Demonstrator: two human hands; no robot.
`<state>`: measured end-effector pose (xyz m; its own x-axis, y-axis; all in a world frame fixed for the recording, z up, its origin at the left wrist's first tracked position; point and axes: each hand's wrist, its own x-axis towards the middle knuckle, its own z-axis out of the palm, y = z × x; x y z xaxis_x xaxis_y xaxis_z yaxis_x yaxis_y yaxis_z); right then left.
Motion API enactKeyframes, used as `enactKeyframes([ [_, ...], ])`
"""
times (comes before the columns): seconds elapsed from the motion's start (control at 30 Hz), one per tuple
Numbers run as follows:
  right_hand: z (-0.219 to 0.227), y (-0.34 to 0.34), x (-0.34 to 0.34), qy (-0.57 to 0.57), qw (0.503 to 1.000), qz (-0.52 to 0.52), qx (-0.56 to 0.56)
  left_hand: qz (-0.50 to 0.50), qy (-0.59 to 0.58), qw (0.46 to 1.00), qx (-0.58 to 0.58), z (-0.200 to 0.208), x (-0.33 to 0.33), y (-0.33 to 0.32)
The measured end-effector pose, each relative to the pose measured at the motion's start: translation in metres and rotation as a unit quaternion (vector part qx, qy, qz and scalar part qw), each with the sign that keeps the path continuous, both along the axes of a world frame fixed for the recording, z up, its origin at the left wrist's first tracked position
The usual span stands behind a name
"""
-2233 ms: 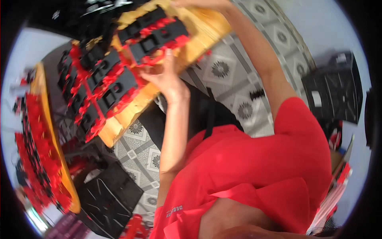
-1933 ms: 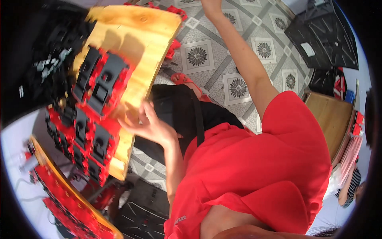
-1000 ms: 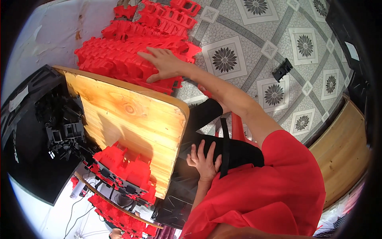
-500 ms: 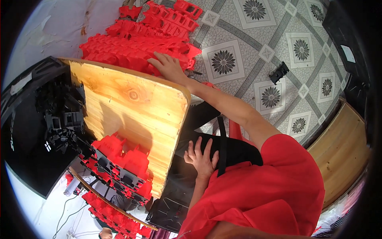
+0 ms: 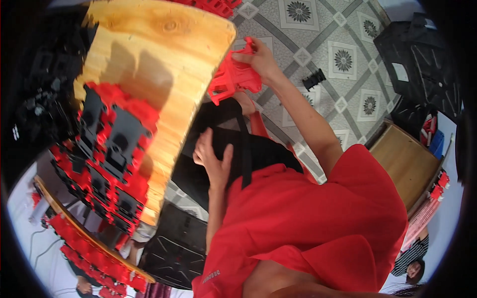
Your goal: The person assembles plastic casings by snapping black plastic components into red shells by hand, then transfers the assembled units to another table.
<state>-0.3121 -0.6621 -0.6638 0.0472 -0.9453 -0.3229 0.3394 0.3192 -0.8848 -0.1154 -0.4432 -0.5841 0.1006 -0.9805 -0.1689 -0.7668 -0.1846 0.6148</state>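
My right hand (image 5: 257, 60) grips a red moulded plastic part (image 5: 237, 74) with cut-out openings, in the air just off the table's right edge. My fingers wrap its upper right side. Above or on my black-trousered lap is my left hand (image 5: 213, 161), fingers apart and holding nothing; whether it touches the lap I cannot tell. On the wooden table (image 5: 184, 54) to the left, a stack of red parts fitted with black pieces (image 5: 117, 144) stands near the front end.
Loose black plastic parts (image 5: 47, 84) fill a dark container at the far left. More red parts (image 5: 211, 6) lie beyond the table. A single black part (image 5: 313, 79) lies on the patterned floor. Black crates (image 5: 422, 69) stand at right. Another person (image 5: 412, 263) is at the lower right.
My right hand has come back from the pile of red parts, now with one red part in it. My view has turned, and my left hand stays by my lap.
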Motion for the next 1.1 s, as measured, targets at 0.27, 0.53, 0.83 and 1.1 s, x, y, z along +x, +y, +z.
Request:
enactKeyframes([
  [0.27,0.096,0.152,0.045,0.014,0.998,-0.011,0.064,0.27,0.51,0.814,-0.063,0.046,0.0,0.01],
  [0.53,0.112,0.189,0.034,0.191,0.908,0.363,-0.083,0.191,0.511,0.832,0.1,0.055,0.116,0.081],
  [0.83,0.25,0.175,0.035,0.232,0.766,0.378,-0.466,0.116,0.504,0.852,-0.084,0.116,0.065,0.102],
  [1.1,0.287,0.059,0.129,0.124,0.738,0.4,-0.528,0.23,0.729,0.573,-0.295,0.14,0.06,0.088],
])
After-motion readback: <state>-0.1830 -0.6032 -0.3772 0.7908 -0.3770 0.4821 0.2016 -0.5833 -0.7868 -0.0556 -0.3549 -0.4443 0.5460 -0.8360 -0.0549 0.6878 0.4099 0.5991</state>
